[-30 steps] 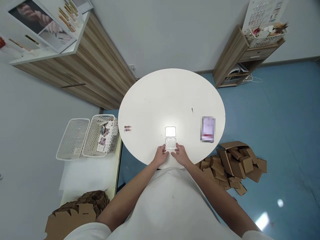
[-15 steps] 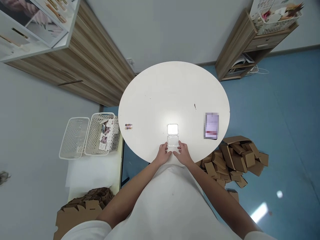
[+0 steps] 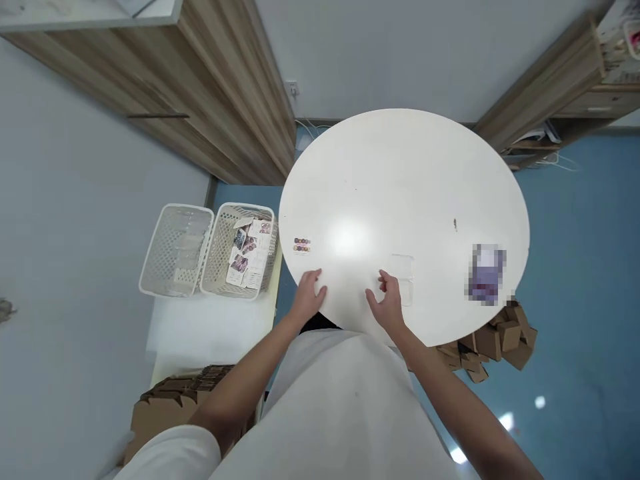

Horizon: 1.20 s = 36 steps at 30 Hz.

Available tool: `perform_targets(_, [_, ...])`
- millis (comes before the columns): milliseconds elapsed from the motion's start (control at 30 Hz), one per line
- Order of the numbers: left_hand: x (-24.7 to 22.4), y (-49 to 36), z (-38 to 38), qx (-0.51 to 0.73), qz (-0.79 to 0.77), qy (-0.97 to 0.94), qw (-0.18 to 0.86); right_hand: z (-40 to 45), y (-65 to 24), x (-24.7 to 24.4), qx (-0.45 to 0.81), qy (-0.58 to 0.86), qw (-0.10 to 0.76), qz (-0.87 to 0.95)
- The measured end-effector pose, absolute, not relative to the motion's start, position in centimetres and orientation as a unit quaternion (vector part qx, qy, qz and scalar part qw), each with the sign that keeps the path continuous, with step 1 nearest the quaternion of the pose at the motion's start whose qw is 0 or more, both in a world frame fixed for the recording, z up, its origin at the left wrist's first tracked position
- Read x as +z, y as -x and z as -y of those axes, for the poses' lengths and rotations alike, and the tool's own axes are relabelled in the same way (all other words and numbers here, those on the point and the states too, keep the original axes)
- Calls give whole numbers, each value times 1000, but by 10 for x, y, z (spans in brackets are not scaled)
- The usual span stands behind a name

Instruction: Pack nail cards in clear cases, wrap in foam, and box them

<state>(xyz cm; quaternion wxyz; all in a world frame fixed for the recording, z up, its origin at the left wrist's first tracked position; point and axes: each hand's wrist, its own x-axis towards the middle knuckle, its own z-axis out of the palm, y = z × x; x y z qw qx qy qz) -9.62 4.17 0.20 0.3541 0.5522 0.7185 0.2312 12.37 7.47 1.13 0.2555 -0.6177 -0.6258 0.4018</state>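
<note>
A clear plastic case (image 3: 403,268), lid folded open, lies flat on the white oval table (image 3: 400,160). Just left of it my right hand (image 3: 388,303) hovers or rests with fingers curved and thumb apart, holding nothing; whether it touches the case I cannot tell. My left hand (image 3: 309,297) is at the table's front left edge, thumb and fingers apart, with nothing in it. Beyond its fingertips lies a small card with rows of purple and yellow round spots (image 3: 302,245), separate from the hand.
A blurred-out purple rectangular item (image 3: 487,275) lies on the table's right side. Left of the table are an empty-looking white basket (image 3: 175,250) and another basket (image 3: 237,250) with printed cards. Cardboard boxes (image 3: 510,335) lie on the floor at right, flattened cardboard (image 3: 165,413) at lower left.
My view has turned left. Both hands have come off the clear case; my left hand has moved left toward the spotted card. The case stays on the table.
</note>
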Motion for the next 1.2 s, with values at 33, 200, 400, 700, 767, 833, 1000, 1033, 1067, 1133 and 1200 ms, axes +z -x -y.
perform_targets(33, [3,118,-49,230,-734,-546,332,-84,-105,10,412,605,231,642])
perform_targets(200, [0,188,-88,159,-760,-545,316,-122,-22,-10,429,567,114,694])
perform_targets(400, [-14,197,-117,95,-741,-573,337,-143,34,-24,358,570,33,739])
perform_targets(700, [-20,196,-118,116,-736,-574,341,-148,55,-20,278,599,-24,751])
perform_targets(767, [-20,196,-116,137,-734,-572,338,-146,57,-19,283,605,-16,744])
perform_targets(833, [-19,194,-114,158,-732,-571,335,-144,57,-19,293,609,0,737])
perform_targets(1000, [-15,185,-107,185,-717,-572,353,-141,43,-20,374,578,71,722])
perform_targets(1033, [-13,182,-106,190,-711,-574,359,-141,36,-19,394,568,85,717])
perform_targets(1067, [-12,178,-104,195,-704,-577,365,-140,27,-17,410,559,94,714])
perform_targets(1133, [-9,166,-101,204,-693,-582,373,-137,7,-11,428,543,101,715])
perform_targets(1200, [-4,149,-96,210,-681,-590,379,-131,-19,-3,433,529,98,723])
